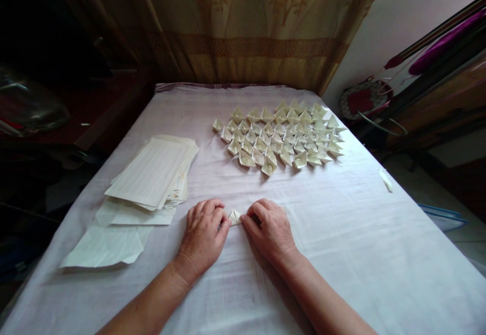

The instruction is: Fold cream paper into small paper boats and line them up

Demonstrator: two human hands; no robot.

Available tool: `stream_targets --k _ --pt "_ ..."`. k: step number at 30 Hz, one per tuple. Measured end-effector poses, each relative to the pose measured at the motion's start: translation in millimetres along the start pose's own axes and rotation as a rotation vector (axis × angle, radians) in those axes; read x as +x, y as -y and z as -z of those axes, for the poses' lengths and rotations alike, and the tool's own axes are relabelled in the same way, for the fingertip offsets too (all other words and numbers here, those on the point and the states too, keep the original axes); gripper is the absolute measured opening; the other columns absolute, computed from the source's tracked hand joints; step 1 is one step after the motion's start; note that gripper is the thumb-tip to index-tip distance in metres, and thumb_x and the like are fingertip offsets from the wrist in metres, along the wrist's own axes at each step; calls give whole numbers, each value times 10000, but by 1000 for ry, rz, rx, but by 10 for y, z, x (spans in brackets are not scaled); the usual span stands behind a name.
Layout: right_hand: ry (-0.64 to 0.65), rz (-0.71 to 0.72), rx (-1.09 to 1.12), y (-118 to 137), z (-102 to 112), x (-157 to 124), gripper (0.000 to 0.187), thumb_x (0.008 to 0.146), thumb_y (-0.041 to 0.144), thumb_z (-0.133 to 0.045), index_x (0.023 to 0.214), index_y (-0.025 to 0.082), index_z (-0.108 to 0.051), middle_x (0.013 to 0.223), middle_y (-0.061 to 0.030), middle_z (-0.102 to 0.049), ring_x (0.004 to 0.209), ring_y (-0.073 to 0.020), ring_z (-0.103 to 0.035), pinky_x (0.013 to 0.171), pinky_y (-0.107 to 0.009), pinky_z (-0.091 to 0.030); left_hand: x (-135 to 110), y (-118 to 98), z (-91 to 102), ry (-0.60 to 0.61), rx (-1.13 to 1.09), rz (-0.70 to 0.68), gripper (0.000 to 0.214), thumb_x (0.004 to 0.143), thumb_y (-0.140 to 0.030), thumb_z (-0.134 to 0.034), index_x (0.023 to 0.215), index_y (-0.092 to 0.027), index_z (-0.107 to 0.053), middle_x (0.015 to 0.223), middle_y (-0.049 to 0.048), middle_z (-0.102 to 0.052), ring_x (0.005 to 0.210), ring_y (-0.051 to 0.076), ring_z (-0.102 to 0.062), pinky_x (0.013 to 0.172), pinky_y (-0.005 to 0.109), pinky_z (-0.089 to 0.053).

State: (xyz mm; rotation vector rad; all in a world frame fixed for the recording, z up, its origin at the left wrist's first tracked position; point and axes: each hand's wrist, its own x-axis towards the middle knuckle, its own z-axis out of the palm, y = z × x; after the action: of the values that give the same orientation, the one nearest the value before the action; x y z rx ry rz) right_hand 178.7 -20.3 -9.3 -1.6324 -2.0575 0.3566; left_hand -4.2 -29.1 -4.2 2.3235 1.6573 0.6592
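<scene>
My left hand point(203, 234) and my right hand point(268, 228) rest on the white cloth near the table's front, fingers curled and pinching a small folded paper piece point(234, 217) between them. Only its pale tip shows between the fingertips. Beyond the hands, at the table's far middle and right, lie several small folded paper boats point(283, 135) packed in rows. To the left of my left hand sits a loose stack of lined paper sheets point(152, 173), with a larger crumpled sheet point(104, 249) under its near end.
The table is covered by a white cloth point(341, 254). A brown patterned curtain point(246, 26) hangs behind its far edge. Dark furniture point(45, 122) stands on the left; hangers and dark shelving point(417, 87) crowd the right. A paper scrap point(386, 179) lies near the right edge.
</scene>
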Motion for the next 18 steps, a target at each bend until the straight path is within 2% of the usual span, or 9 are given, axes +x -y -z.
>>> stream_targets --k 6,10,14,18 --pt "-8 1 -25 21 9 10 172 858 281 -648 708 211 -604 757 -16 -626 749 -184 -554 689 -301 -308 -6 -11 -9 9 3 17 86 890 -210 -580 805 -209 -563 1092 56 -635 1022 240 -545 889 396 -415" --pt "2 -7 -30 18 -2 3 168 853 286 -662 716 212 -601 766 -14 -627 759 -189 -550 697 -304 -307 -10 -15 -9 11 14 18 34 875 -195 -608 901 -215 -600 1062 48 -633 1011 239 -544 882 386 -418" --pt "-6 -18 -18 9 -22 -5 125 845 286 -681 766 216 -615 800 -9 -630 785 -194 -554 719 -311 -310 -20 -10 -15 27 26 -16 224 876 -192 -626 1075 -290 -662 1100 37 -618 1018 235 -542 886 398 -419" --pt "-21 -15 -20 15 -23 -11 121 855 287 -662 765 217 -620 804 -11 -630 778 -192 -552 723 -314 -305 -14 -6 -14 23 30 -19 281 881 -185 -620 1102 -339 -700 1160 48 -604 1066 246 -545 898 417 -441"
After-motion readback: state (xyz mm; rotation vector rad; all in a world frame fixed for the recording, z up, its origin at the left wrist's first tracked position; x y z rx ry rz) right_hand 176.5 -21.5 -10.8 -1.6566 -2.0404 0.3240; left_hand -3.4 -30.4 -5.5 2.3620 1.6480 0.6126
